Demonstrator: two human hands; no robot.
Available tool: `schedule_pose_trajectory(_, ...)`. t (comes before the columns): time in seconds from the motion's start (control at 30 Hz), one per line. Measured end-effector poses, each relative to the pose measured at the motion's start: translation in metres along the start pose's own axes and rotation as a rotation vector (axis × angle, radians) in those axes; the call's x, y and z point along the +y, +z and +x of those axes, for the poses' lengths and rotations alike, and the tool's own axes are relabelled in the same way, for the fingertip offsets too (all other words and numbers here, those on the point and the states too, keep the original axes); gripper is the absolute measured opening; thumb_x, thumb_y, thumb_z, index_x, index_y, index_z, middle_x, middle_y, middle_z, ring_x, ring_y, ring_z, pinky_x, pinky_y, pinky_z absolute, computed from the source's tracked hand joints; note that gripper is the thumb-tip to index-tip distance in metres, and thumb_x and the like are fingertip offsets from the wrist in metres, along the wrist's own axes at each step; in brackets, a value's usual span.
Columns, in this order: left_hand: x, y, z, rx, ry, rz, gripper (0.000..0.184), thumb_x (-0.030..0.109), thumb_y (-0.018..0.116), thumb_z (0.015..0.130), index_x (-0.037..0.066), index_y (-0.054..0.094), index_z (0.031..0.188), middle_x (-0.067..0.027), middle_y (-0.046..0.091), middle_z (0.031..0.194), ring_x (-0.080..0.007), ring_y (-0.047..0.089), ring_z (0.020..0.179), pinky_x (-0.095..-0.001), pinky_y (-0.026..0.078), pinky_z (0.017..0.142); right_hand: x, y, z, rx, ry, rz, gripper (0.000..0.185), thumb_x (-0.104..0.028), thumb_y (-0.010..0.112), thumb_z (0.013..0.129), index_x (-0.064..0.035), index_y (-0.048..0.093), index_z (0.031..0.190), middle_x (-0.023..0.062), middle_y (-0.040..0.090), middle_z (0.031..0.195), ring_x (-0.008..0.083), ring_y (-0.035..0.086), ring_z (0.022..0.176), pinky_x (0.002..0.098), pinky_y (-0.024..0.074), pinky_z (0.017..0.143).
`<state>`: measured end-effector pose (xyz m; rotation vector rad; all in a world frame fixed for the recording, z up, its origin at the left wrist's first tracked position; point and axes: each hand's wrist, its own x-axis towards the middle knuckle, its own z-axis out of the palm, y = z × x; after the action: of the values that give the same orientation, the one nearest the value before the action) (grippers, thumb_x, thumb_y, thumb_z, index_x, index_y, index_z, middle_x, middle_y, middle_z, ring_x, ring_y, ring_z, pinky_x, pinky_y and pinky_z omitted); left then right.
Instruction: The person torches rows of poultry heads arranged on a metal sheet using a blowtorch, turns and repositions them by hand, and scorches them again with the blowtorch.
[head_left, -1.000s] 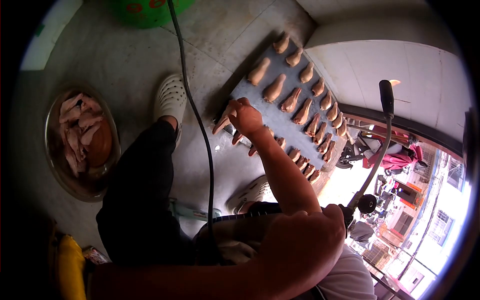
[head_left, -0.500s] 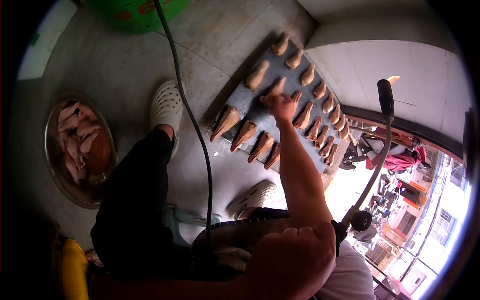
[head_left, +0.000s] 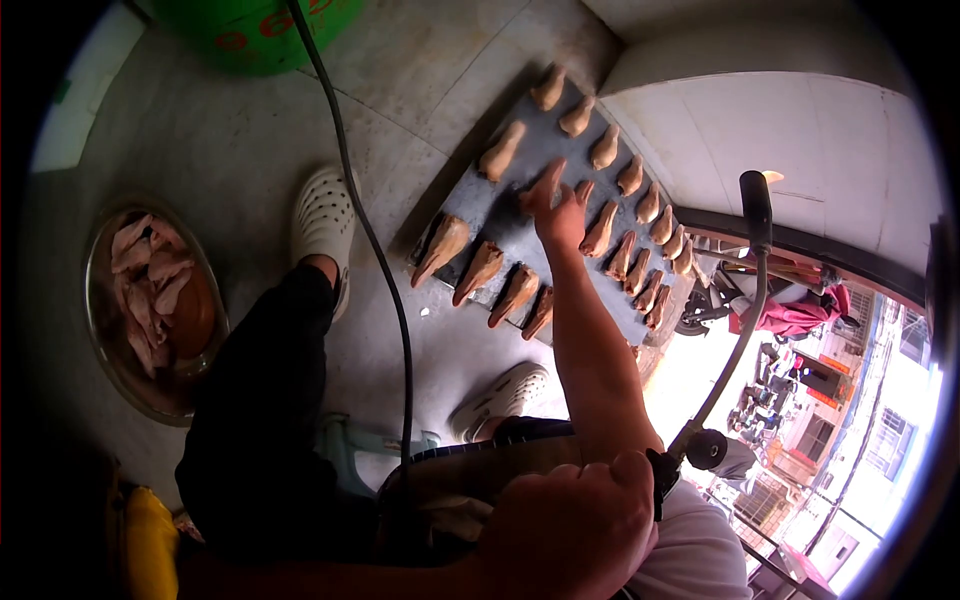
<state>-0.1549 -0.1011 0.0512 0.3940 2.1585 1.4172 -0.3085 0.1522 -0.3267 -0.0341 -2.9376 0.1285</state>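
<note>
My right hand [head_left: 561, 222] reaches over the dark tray [head_left: 500, 220], its fingers closed round the lower end of a chicken leg [head_left: 547, 182]. Other chicken legs lie in rows, among them a pale one [head_left: 502, 151] farther up and a browner one [head_left: 442, 249] at the near edge, its bony end over the rim. Close to the camera, my left hand [head_left: 600, 500] is closed on the handle of a gas torch [head_left: 757, 210]. The torch's long neck rises to the right, with a small flame at its nozzle, away from the meat.
A metal basin [head_left: 95, 315] of raw chicken pieces stands on the floor at left. A black hose [head_left: 372, 225] runs down past my shoes. A green tub [head_left: 265, 45] is at the top, a pale wall [head_left: 740, 130] behind the tray, and a street with motorbikes at right.
My right hand has moved from the near-edge chicken legs to one in the middle row and taken hold of it. The torch stays raised at the right, shifting slightly left in view.
</note>
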Motion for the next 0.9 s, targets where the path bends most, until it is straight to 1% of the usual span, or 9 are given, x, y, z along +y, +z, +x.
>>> schedule_pose_trajectory(0.07, -0.001, -0.002, 0.001, -0.005, -0.007, 0.026, 0.031, 0.029, 0.079, 0.078, 0.007, 0.058, 0.082, -0.0081, 0.063, 0.060, -0.0226, 0.067, 0.056, -0.0331, 0.054, 0.052, -0.011, -0.001, 0.009, 0.064, -0.073, -0.055, 0.050, -0.042, 0.060, 0.092, 0.0007, 0.063, 0.119, 0.0166, 0.071, 0.106, 0.0323, 0.057, 0.123, 0.0411, 0.0416, 0.106)
schedule_pose_trajectory(0.13, -0.001, -0.004, 0.000, -0.026, -0.002, 0.068, 0.031, 0.029, 0.078, 0.079, 0.007, 0.057, 0.083, -0.0078, 0.062, 0.059, -0.0228, 0.067, 0.055, -0.0334, 0.054, 0.052, -0.052, -0.015, 0.028, -0.230, 0.261, 0.323, 0.051, -0.042, 0.066, 0.088, 0.0002, 0.062, 0.116, 0.0200, 0.071, 0.096, 0.0387, 0.062, 0.109, 0.0449, 0.0468, 0.098)
schedule_pose_trajectory(0.27, -0.004, -0.007, 0.000, -0.074, -0.009, 0.130, 0.034, 0.032, 0.079, 0.079, 0.007, 0.057, 0.085, -0.0080, 0.063, 0.061, -0.0223, 0.067, 0.057, -0.0332, 0.054, 0.053, -0.067, 0.041, 0.050, -0.191, -0.001, 0.149, 0.049, -0.040, 0.066, 0.087, 0.0016, 0.062, 0.113, 0.0243, 0.070, 0.093, 0.0429, 0.067, 0.087, 0.0460, 0.0532, 0.083)
schedule_pose_trajectory(0.4, -0.008, -0.007, -0.001, -0.020, -0.022, 0.037, 0.035, 0.033, 0.079, 0.078, 0.006, 0.057, 0.086, -0.0085, 0.064, 0.063, -0.0219, 0.068, 0.059, -0.0329, 0.054, 0.053, -0.065, 0.041, 0.053, -0.281, 0.281, 0.582, 0.051, -0.025, 0.076, 0.083, 0.0043, 0.058, 0.121, 0.0178, 0.071, 0.084, 0.0247, 0.069, 0.074, 0.0344, 0.0557, 0.066)
schedule_pose_trajectory(0.43, -0.008, -0.007, -0.001, -0.017, -0.023, 0.037, 0.035, 0.033, 0.079, 0.078, 0.006, 0.057, 0.086, -0.0086, 0.064, 0.063, -0.0218, 0.068, 0.059, -0.0329, 0.054, 0.054, -0.058, 0.038, 0.060, -0.381, 0.528, 0.746, 0.048, -0.016, 0.077, 0.082, 0.0029, 0.058, 0.122, 0.0156, 0.071, 0.081, 0.0170, 0.069, 0.074, 0.0303, 0.0545, 0.060)
schedule_pose_trajectory(0.53, -0.009, -0.007, -0.004, 0.015, 0.003, 0.059, 0.033, 0.032, 0.077, 0.080, 0.007, 0.057, 0.084, -0.0082, 0.063, 0.062, -0.0217, 0.067, 0.057, -0.0327, 0.054, 0.053, -0.050, 0.013, 0.051, -0.226, 0.166, 0.283, 0.042, -0.028, 0.068, 0.086, -0.0017, 0.063, 0.119, 0.0186, 0.072, 0.082, 0.0291, 0.071, 0.080, 0.0388, 0.0522, 0.087)
schedule_pose_trajectory(0.63, -0.008, -0.008, -0.005, 0.005, -0.019, 0.128, 0.031, 0.032, 0.076, 0.081, 0.007, 0.057, 0.083, -0.0069, 0.063, 0.060, -0.0210, 0.066, 0.055, -0.0322, 0.053, 0.051, -0.058, 0.001, 0.050, -0.330, -0.070, 0.137, 0.036, -0.029, 0.061, 0.088, -0.0045, 0.068, 0.114, 0.0158, 0.074, 0.086, 0.0331, 0.070, 0.092, 0.0441, 0.0352, 0.109)
schedule_pose_trajectory(0.77, -0.010, -0.010, -0.006, -0.019, -0.013, 0.136, 0.030, 0.032, 0.075, 0.083, 0.008, 0.057, 0.081, -0.0068, 0.062, 0.058, -0.0206, 0.066, 0.053, -0.0318, 0.052, 0.049, -0.060, 0.027, 0.048, -0.276, -0.024, 0.121, 0.032, -0.025, 0.058, 0.091, -0.0060, 0.070, 0.114, 0.0108, 0.075, 0.090, 0.0323, 0.069, 0.098, 0.0502, 0.0164, 0.116)
schedule_pose_trajectory(0.9, -0.009, -0.008, -0.004, 0.021, -0.015, 0.085, 0.029, 0.031, 0.074, 0.083, 0.007, 0.057, 0.082, -0.0080, 0.063, 0.058, -0.0217, 0.066, 0.053, -0.0321, 0.052, 0.050, -0.070, 0.010, 0.043, -0.317, -0.058, 0.228, 0.034, -0.026, 0.058, 0.093, -0.0055, 0.069, 0.117, 0.0110, 0.076, 0.092, 0.0328, 0.068, 0.101, 0.0529, 0.0080, 0.118)
